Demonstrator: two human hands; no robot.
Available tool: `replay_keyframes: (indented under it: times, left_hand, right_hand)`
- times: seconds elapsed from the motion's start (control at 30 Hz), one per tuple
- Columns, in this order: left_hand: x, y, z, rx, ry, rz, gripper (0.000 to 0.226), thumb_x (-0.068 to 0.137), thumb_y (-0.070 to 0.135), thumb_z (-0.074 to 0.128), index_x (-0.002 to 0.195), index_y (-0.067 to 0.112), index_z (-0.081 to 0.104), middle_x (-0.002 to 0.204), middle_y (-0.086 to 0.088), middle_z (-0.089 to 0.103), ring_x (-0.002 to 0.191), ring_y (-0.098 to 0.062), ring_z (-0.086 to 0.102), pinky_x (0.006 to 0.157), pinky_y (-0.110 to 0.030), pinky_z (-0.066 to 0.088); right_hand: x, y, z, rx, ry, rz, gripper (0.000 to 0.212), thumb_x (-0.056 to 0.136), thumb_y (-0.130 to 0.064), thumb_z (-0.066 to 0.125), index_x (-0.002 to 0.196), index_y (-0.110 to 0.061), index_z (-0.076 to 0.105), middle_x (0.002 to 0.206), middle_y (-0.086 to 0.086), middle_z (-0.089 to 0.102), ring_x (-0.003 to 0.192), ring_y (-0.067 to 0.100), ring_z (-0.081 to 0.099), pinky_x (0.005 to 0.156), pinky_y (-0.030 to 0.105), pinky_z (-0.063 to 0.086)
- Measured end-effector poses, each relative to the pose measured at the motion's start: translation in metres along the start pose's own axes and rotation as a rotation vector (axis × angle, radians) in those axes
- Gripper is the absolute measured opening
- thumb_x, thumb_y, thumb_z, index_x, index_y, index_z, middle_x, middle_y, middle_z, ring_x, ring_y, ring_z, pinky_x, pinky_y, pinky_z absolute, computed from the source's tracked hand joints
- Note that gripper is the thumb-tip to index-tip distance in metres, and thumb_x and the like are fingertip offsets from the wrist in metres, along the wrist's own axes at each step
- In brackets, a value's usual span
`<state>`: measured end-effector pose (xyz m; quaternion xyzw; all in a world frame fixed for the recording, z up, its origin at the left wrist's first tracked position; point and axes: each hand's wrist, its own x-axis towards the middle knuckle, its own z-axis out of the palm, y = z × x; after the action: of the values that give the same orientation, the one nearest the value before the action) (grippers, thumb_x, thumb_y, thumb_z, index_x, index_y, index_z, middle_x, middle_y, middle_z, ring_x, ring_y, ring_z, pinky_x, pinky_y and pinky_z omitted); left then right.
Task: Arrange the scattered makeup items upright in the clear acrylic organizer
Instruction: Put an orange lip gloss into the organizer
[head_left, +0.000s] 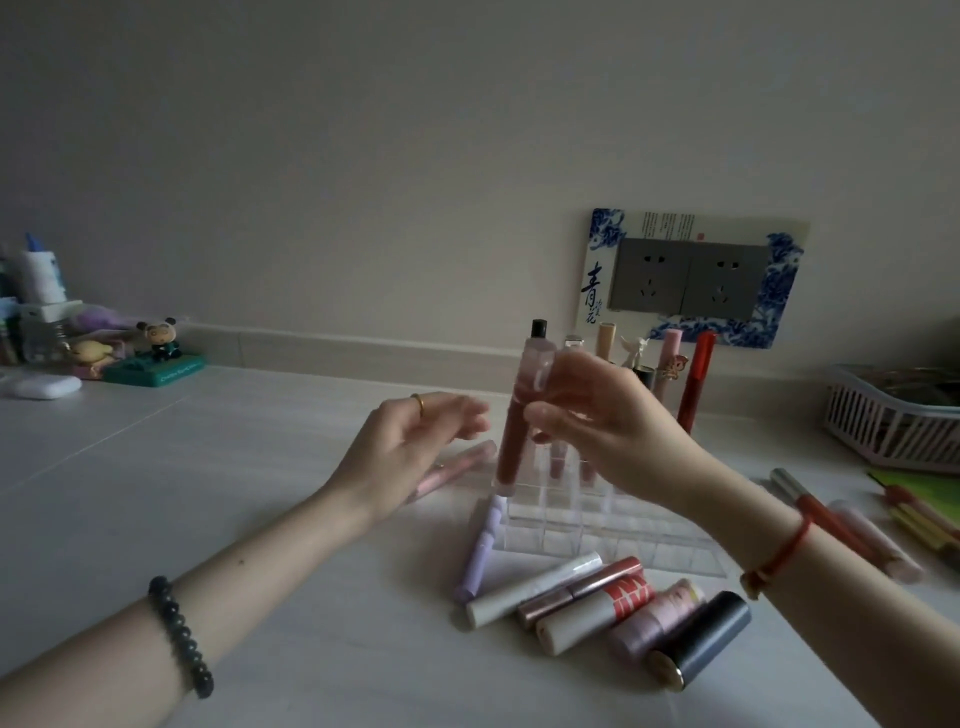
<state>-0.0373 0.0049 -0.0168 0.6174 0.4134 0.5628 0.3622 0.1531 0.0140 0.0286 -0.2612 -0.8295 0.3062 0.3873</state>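
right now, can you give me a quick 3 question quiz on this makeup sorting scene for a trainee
1. True or false: the right hand holds the brown lip gloss tube upright at the clear acrylic organizer.
2. The left hand is: A) open, holding nothing; B) gripping a lilac tube; C) resting on a basket.
3. What colour is the held tube's cap?
Key: 1 true; 2 A; 3 black.
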Motion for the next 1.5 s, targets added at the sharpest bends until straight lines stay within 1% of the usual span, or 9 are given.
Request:
replay_keyframes:
  times: [0.07, 0.13, 0.27, 0.37, 0.73, 0.87, 1.0, 1.2, 1.5]
  left_hand:
    - [-0.002, 0.011, 0.019, -0.022, -0.083, 0.011, 0.031, 0.079, 0.037, 0.061, 0.094, 0.011, 0.068, 0.092, -0.011, 0.071, 0.086, -0.015, 0.068, 0.078, -0.022, 0.054]
    - [-0.002, 0.018, 0.039, 0.037, -0.107, 0.081, 0.027, 0.072, 0.038, 0.069, 0.089, 0.017, 0.07, 0.087, -0.003, 0.073, 0.084, -0.015, 0.069, 0.078, -0.021, 0.053]
    - [0.007, 0.025, 0.075, 0.086, -0.033, 0.139, 0.017, 0.07, 0.014, 0.073, 0.086, 0.015, 0.069, 0.078, 0.001, 0.072, 0.074, -0.012, 0.068, 0.072, -0.016, 0.052]
    - [0.016, 0.031, 0.097, 0.135, -0.002, 0.183, 0.021, 0.071, 0.017, 0.073, 0.092, 0.015, 0.068, 0.083, 0.004, 0.072, 0.077, -0.009, 0.068, 0.077, -0.018, 0.053]
    - [0.021, 0.028, 0.136, 0.092, -0.091, 0.177, 0.032, 0.083, -0.002, 0.055, 0.111, 0.013, 0.06, 0.087, 0.024, 0.059, 0.078, 0.018, 0.059, 0.071, -0.001, 0.044]
    - [0.017, 0.019, 0.137, 0.125, -0.119, 0.167, 0.04, 0.084, -0.006, 0.05, 0.116, 0.019, 0.055, 0.09, 0.029, 0.055, 0.081, 0.022, 0.055, 0.075, 0.001, 0.042]
    - [0.015, 0.015, 0.139, 0.153, -0.127, 0.15, 0.041, 0.084, -0.005, 0.049, 0.12, 0.014, 0.053, 0.09, 0.03, 0.053, 0.081, 0.024, 0.053, 0.075, 0.002, 0.04]
    - [0.012, 0.01, 0.142, 0.191, -0.125, 0.167, 0.04, 0.085, 0.0, 0.052, 0.123, 0.012, 0.052, 0.092, 0.028, 0.053, 0.087, 0.014, 0.053, 0.078, 0.001, 0.04]
    - [0.008, 0.006, 0.143, 0.223, -0.114, 0.17, 0.039, 0.086, 0.004, 0.051, 0.124, 0.012, 0.051, 0.101, 0.017, 0.054, 0.097, 0.004, 0.054, 0.08, 0.0, 0.04]
  right_hand:
    - [-0.006, -0.003, -0.013, 0.053, 0.048, 0.043, 0.017, 0.079, -0.008, 0.058, 0.096, -0.011, 0.055, 0.092, 0.004, 0.065, 0.085, 0.012, 0.066, 0.077, 0.026, 0.055]
    - [-0.011, -0.005, -0.025, 0.05, 0.09, 0.065, 0.017, 0.078, -0.01, 0.059, 0.095, -0.011, 0.056, 0.09, 0.006, 0.066, 0.081, 0.014, 0.067, 0.074, 0.026, 0.056]
    - [-0.018, -0.008, -0.05, 0.05, 0.163, 0.119, 0.02, 0.076, -0.01, 0.061, 0.095, -0.006, 0.059, 0.09, 0.007, 0.068, 0.079, 0.018, 0.068, 0.068, 0.029, 0.058]
    - [-0.022, -0.009, -0.069, 0.01, 0.212, 0.149, 0.017, 0.076, -0.01, 0.062, 0.093, -0.007, 0.06, 0.089, 0.005, 0.068, 0.077, 0.015, 0.069, 0.066, 0.026, 0.057]
    - [-0.027, 0.02, -0.092, -0.182, 0.347, 0.23, 0.012, 0.078, -0.007, 0.063, 0.084, -0.016, 0.059, 0.092, 0.004, 0.065, 0.074, 0.017, 0.068, 0.065, 0.028, 0.058]
    - [-0.025, 0.031, -0.086, -0.238, 0.381, 0.238, 0.013, 0.078, -0.006, 0.064, 0.086, -0.015, 0.059, 0.091, 0.001, 0.064, 0.074, 0.015, 0.066, 0.061, 0.022, 0.057]
    - [-0.026, 0.036, -0.084, -0.283, 0.374, 0.243, 0.015, 0.077, -0.006, 0.064, 0.08, -0.019, 0.057, 0.088, 0.001, 0.064, 0.076, 0.019, 0.066, 0.065, 0.028, 0.057]
    - [-0.028, 0.046, -0.081, -0.322, 0.373, 0.286, 0.015, 0.075, -0.008, 0.068, 0.081, -0.019, 0.06, 0.089, 0.004, 0.067, 0.082, 0.019, 0.065, 0.079, 0.039, 0.055]
    - [-0.031, 0.049, -0.077, -0.376, 0.33, 0.311, 0.012, 0.075, -0.013, 0.068, 0.086, -0.014, 0.063, 0.084, 0.0, 0.064, 0.07, 0.007, 0.06, 0.071, 0.025, 0.053]
